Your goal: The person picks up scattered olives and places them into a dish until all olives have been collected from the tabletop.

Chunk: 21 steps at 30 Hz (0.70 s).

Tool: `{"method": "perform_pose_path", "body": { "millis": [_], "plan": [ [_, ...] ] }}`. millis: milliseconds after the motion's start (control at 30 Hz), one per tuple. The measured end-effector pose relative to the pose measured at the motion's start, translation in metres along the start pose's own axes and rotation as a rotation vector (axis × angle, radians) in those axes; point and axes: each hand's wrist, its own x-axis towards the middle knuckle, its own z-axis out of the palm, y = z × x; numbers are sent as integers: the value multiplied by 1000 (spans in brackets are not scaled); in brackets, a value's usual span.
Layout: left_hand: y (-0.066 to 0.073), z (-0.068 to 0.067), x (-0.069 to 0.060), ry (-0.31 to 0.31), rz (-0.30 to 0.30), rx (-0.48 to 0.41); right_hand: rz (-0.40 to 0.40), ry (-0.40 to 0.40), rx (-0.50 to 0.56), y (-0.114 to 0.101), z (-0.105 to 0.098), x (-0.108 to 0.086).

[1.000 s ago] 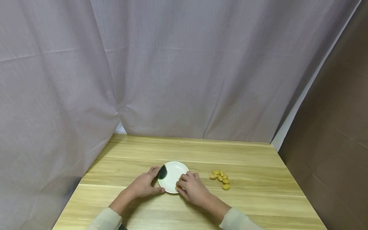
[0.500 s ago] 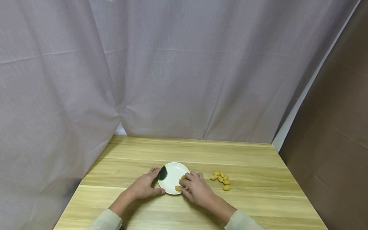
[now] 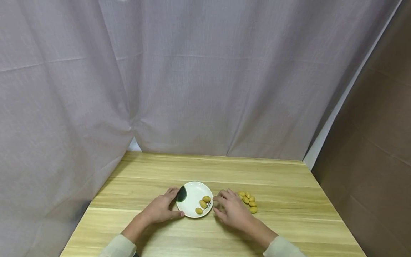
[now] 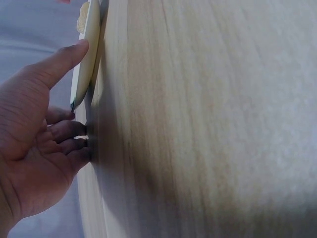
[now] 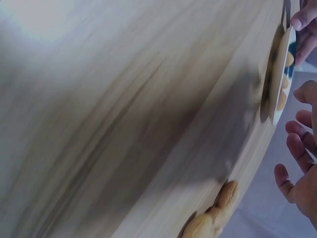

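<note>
A white saucer (image 3: 191, 208) with a dark green patch on its left lies on the wooden table. Three yellow oval, nut-like pieces (image 3: 203, 204) rest in its right part, near a small dark printed pattern. My left hand (image 3: 160, 207) is spread at the saucer's left side. Its thumb touches the front rim and its fingertips rest by the left edge. My right hand (image 3: 236, 211) hovers just right of the saucer, fingers loosely bent and holding nothing. Behind it lies a group of several similar yellow pieces (image 3: 253, 204), partly hidden by the hand.
The wooden table (image 3: 154, 171) reaches back to a grey curtain (image 3: 192, 89). A brown covering (image 3: 379, 142) hangs along the right side. In the right wrist view, loose yellow pieces (image 5: 200, 227) lie on the table below my right hand.
My right hand has let go of the yellow pieces in the saucer and moved right, off the rim toward the group. Three pieces now show in the saucer. My left hand has stayed put.
</note>
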Motion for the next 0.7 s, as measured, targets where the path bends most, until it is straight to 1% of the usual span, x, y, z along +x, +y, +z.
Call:
{"method": "perform_pose_path", "body": {
  "millis": [167,433,700],
  "plan": [
    [0,0,0,0,-3,1,41,-6,-27,11,-6,-6],
    [0,0,0,-6,-3,5,61,20,-67,28,-12,-15],
    [0,0,0,-5,-4,-5,123,-10,-85,39,-12,-22]
  ]
}}
